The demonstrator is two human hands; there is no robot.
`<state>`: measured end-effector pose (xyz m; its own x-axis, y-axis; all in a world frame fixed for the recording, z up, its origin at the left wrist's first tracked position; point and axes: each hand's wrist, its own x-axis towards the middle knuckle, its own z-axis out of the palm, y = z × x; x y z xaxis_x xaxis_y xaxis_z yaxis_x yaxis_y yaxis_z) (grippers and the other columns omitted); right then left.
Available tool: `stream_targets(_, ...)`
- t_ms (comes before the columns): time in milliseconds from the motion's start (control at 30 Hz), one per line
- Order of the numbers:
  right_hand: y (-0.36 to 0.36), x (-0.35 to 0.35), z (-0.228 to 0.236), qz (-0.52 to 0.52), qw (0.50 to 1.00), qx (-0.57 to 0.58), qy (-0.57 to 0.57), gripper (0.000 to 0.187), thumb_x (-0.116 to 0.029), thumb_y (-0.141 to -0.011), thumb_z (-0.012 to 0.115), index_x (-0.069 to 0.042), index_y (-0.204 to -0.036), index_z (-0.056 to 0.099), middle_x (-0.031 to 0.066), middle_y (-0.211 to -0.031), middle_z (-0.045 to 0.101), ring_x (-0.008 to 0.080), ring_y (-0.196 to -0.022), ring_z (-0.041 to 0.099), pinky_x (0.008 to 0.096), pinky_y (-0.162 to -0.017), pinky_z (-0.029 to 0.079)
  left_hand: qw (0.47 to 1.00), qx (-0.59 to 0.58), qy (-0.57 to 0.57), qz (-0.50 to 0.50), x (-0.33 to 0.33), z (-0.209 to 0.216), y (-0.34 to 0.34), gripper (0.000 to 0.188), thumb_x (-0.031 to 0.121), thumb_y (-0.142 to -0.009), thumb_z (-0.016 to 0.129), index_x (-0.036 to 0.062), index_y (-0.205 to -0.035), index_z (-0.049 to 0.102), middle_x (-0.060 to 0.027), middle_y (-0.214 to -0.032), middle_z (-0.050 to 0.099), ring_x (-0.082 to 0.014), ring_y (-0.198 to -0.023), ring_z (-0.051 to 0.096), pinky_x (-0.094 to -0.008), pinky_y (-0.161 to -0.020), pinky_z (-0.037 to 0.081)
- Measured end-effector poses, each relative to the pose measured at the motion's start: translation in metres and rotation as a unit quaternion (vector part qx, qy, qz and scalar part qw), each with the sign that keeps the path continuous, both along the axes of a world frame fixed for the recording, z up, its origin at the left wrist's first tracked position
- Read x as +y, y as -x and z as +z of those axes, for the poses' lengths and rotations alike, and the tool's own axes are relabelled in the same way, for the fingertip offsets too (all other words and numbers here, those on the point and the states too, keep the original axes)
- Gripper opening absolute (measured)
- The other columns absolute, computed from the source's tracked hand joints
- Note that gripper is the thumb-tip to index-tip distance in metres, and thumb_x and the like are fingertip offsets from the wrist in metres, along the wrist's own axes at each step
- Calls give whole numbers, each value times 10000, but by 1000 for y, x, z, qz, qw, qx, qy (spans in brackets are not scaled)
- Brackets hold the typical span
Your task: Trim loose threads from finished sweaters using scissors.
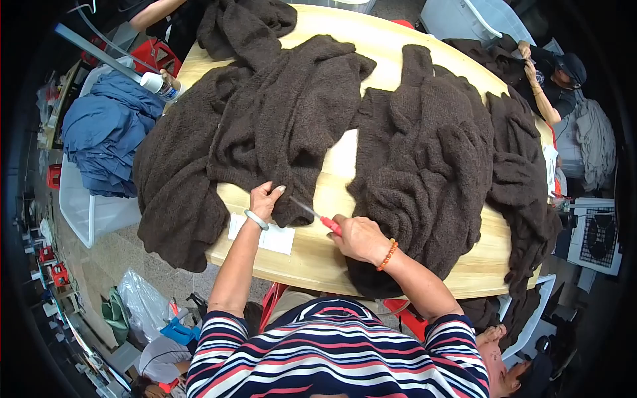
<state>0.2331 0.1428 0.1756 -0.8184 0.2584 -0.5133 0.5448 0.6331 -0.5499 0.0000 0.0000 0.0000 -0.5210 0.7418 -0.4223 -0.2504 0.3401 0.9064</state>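
Observation:
My left hand [264, 202], with a pale bangle at its wrist, pinches the lower edge of a dark brown knitted sweater [255, 132] on the table. My right hand [361, 237], with an orange bead bracelet, is closed around a thin-shafted tool [330, 225] with a red handle. Its slim metal shaft points up and left over the knit, near my left fingers. I cannot make out the shape of its tip. A white paper sheet [275, 241] lies under my left wrist.
Another heap of brown knitwear [431, 166] lies right of my hands on the wooden table [318, 275]. A white bin of blue garments [106, 132] stands at the left, beside a spray can [161, 86]. A co-worker [547, 79] handles brown knitwear at the far right.

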Motion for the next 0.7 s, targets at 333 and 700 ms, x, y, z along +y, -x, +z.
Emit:
stream_targets(333,-9,-6,10,-27,1000,-2,-7,254,-228,-879,565,1,-983,601,248,-767,658,407,-782,667,488,-715,529,987,-118,-52,99,-21,25,-35,178,-62,-854,624,-52,-1028,664,-61,-978,687,-100,-851,621,-233,-795,505)
stream_targets(700,-23,-19,9,75,996,-28,43,294,-291,-881,598,-19,-994,610,233,-757,657,405,-754,658,491,-689,519,996,0,-21,89,-17,27,-34,216,6,-845,655,-53,-1053,656,-93,-1010,687,-149,-871,629,-279,-818,509)
